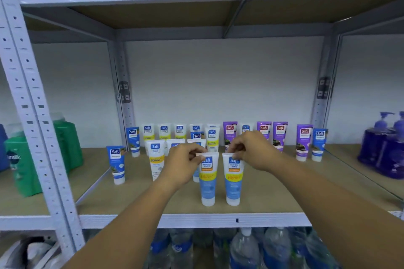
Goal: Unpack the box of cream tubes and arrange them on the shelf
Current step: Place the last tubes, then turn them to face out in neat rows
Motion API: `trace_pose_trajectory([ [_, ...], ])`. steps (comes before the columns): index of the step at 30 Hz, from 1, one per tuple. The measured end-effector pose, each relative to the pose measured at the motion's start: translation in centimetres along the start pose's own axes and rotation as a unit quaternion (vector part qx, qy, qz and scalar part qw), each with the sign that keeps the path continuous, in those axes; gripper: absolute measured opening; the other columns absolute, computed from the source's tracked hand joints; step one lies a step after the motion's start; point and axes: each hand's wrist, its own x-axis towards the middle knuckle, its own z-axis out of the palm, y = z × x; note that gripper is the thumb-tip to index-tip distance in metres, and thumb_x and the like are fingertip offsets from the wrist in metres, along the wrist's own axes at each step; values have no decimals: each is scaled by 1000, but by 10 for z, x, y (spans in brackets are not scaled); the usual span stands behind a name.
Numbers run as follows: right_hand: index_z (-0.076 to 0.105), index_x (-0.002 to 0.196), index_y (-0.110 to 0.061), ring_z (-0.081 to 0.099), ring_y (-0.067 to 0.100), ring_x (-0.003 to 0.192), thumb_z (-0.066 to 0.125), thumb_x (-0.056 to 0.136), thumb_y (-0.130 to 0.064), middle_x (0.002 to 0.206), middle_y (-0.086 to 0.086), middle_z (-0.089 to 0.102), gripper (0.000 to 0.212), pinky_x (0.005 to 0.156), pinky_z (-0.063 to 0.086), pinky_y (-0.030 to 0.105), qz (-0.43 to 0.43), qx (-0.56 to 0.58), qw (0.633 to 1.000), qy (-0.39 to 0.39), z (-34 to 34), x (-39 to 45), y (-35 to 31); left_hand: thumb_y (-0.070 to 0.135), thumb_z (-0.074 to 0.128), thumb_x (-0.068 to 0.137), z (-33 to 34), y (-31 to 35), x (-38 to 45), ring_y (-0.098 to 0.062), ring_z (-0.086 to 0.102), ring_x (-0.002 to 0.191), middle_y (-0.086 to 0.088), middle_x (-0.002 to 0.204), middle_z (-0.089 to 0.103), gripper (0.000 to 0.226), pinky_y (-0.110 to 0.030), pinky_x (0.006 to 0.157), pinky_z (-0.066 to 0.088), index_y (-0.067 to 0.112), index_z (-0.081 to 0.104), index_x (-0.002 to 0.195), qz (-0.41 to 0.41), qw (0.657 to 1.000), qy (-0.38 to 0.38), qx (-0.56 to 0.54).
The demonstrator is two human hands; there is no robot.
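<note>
Cream tubes, some twenty, already stand on the brown board shelf [273, 194]; left hand [183, 165] and right hand [251, 150] each pinch a blue-and-white plastic tube [208, 181] at six o'clock. Box unseen; remainder unknown.

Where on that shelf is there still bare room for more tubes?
Bare shelf board lies right of the two tubes the hands hold, up to the purple tubes, and front-left near the lone blue tube. The middle and back row are crowded.
</note>
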Motion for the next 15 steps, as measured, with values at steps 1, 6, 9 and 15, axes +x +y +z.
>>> trace_pose_trajectory([
  [1,75,98,-15,64,5,82,74,82,-4,90,-5,71,20,74,51,15,6,24,1000,7,3,-2,2,10,72,87,3,-2,-4,8,64,79,13,90,72,19,-9,72,49,22,73,102,-12,999,14,-29],
  [6,63,114,-24,67,3,87,83,74,-10,102,-8,68,46,68,52,13,67,237,968,51,29,-25,20,6,80,80,27,-19,-39,-2,69,93,9,104,73,47,-14,76,54,26,61,118,-83,980,-6,-183],
  [9,59,111,-27,70,6,89,90,65,-14,100,-7,72,57,74,56,22,111,308,944,42,62,-44,37,8,83,77,44,-32,-60,1,69,95,16,102,74,44,-15,80,54,29,63,110,-108,977,-10,-184],
  [15,63,103,-27,68,4,85,89,66,-21,92,-12,73,45,78,55,21,125,282,949,62,119,-65,51,16,78,84,63,-49,-75,10,66,97,27,103,70,44,-15,88,53,39,59,117,-116,985,4,-129],
])
